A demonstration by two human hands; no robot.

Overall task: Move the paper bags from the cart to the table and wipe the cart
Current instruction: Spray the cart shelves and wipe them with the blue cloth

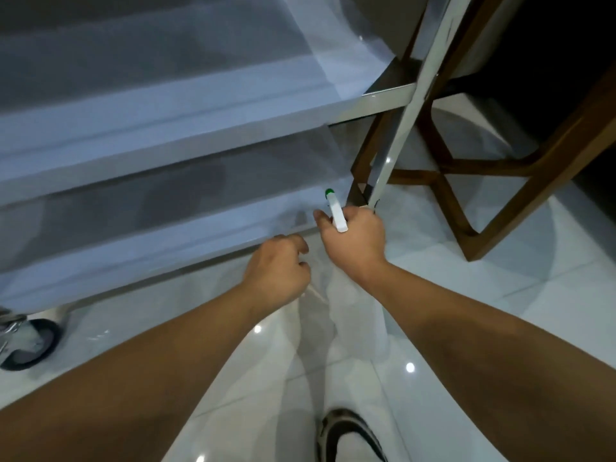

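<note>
— Cart [186, 128] condition?

— Metal, pale grey, shelves stacked in tiers with raised lips; surfaces bare and dull, blurred in this view. It fills the left of the frame. One caster [28, 341] shows at lower left on the glossy white floor [466, 328]. An upright post [410, 105] stands at the right corner, beside a wooden frame [466, 181].

— Hands?

— Right hand [355, 241]: grip clamped on a white sprayer [335, 211] with a green nozzle, at the lowest shelf's corner. Left hand [278, 271]: fingers curled by that shelf's front edge; whether it holds anything, cannot tell.

— Bags?

— Not visible.
</note>
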